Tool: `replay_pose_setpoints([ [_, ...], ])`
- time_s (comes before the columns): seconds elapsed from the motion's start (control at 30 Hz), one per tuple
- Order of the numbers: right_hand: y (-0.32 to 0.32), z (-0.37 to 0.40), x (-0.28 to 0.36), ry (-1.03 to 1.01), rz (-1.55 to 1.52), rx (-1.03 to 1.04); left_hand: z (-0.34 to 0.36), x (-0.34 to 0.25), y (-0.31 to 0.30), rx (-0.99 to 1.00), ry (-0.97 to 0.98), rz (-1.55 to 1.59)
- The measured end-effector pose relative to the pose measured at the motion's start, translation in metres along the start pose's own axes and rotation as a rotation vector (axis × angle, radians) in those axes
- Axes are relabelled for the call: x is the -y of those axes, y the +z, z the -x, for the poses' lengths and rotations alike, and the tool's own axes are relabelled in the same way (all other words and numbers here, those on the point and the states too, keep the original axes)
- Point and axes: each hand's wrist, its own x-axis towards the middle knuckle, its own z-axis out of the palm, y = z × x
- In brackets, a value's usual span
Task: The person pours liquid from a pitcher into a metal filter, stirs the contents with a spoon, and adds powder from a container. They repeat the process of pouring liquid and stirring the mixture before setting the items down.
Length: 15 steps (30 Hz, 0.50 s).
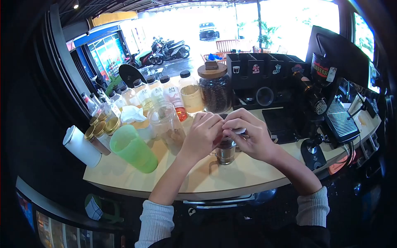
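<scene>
My left hand (pixel 201 135) and my right hand (pixel 251 133) meet above the counter, fingers closed and pinched together. A small white piece with a dark edge (pixel 239 131) shows under the fingers of my right hand; its kind is not clear. Whatever sits between the fingertips of my left hand is hidden. Directly below stands a small clear cup with a handle (pixel 226 153), its rim partly covered by my hands. Left of them is a clear plastic jar (pixel 167 128) with brown contents low inside.
A green tumbler (pixel 134 149) and a white canister (pixel 81 146) stand at the left, near gold-lidded jars (pixel 111 125). Syrup bottles (pixel 172 97) and a wooden-lidded coffee bean jar (pixel 216 93) line the back. A black organizer (pixel 264 74) and coffee grinder (pixel 320 82) are at right.
</scene>
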Motion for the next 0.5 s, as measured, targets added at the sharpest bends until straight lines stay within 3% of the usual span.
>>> replay_pose_setpoints([
  [0.17, -0.018, 0.003, 0.003, 0.183, 0.001, -0.019, -0.01, 0.004, -0.001, -0.048, -0.047, 0.011],
  [0.27, -0.041, 0.026, -0.014, 0.333, 0.052, -0.049, -0.011, 0.015, -0.001, -0.085, -0.199, 0.089],
  [0.33, -0.05, 0.055, -0.046, 0.424, 0.266, -0.029, -0.009, 0.026, 0.0, -0.108, -0.435, 0.336],
  [0.47, -0.057, 0.115, -0.093, 0.413, 0.514, 0.099, -0.013, 0.027, -0.004, -0.109, -0.481, 0.315],
  [0.5, -0.056, 0.119, -0.091, 0.536, 0.437, 0.129, -0.014, 0.025, -0.005, -0.108, -0.494, 0.344],
])
